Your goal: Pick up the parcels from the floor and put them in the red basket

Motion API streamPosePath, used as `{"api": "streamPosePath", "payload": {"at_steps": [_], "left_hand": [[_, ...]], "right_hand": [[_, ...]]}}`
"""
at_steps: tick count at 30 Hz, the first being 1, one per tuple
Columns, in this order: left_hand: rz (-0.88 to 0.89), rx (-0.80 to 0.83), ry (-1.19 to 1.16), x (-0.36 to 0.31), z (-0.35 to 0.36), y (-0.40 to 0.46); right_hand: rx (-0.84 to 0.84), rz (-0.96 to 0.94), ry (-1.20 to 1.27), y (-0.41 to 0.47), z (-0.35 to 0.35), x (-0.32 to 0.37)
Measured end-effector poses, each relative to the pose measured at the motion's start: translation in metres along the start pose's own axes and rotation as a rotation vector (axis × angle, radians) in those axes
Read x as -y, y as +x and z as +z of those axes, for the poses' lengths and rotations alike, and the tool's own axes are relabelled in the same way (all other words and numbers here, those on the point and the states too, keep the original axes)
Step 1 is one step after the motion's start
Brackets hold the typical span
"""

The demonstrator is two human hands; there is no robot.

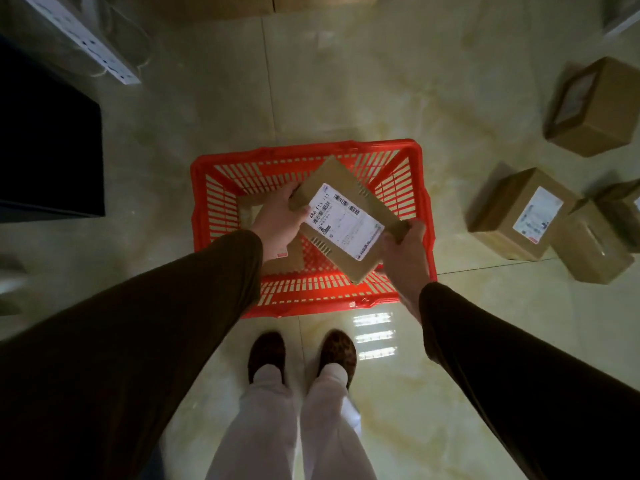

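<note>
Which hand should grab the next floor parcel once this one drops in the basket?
Right. The remaining parcels lie on the floor to the right of the red basket, on the right hand's side. The left hand would have to cross over.

White power strip [83,36] far left; glossy tiled floor [346,81]; dark cabinet [48,150].

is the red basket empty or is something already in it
Not empty: a brown parcel lies on the floor of the red basket, partly hidden beneath the left hand and the held flat parcel.
</note>
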State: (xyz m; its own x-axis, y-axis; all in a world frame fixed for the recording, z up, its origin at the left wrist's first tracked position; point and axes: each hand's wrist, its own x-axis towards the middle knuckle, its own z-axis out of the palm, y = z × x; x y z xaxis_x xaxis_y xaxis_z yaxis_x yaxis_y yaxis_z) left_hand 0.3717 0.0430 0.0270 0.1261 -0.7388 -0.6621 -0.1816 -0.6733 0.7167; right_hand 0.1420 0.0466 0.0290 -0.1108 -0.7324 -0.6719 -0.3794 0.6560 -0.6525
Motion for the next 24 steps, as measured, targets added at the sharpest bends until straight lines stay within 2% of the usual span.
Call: {"api": "streamPosePath", "payload": {"at_steps": [5, 9, 15, 19, 24], "left_hand": [[0.076, 0.056, 0.208, -0.004, 0.002, 0.041], [0.061, 0.043, 0.263, 0.009, 0.004, 0.068], [0.086, 0.035, 0.362, 0.031, 0.011, 0.093], [0.081, 0.053, 0.435, 0.042, 0.014, 0.105], [0.137, 0.003, 0.685, 0.054, 0.015, 0.120]], "right_hand": [[-0.081, 0.119, 0.099, 0.020, 0.017, -0.027], [-0.113, 0.189, -0.049, 0.034, 0.031, -0.046], [0.001, 0.209, -0.328, 0.053, 0.039, -0.063], [0.082, 0.220, -0.360, 0.068, 0.051, -0.072], [0.116, 0.252, -0.407, 0.085, 0.067, -0.080]]}}
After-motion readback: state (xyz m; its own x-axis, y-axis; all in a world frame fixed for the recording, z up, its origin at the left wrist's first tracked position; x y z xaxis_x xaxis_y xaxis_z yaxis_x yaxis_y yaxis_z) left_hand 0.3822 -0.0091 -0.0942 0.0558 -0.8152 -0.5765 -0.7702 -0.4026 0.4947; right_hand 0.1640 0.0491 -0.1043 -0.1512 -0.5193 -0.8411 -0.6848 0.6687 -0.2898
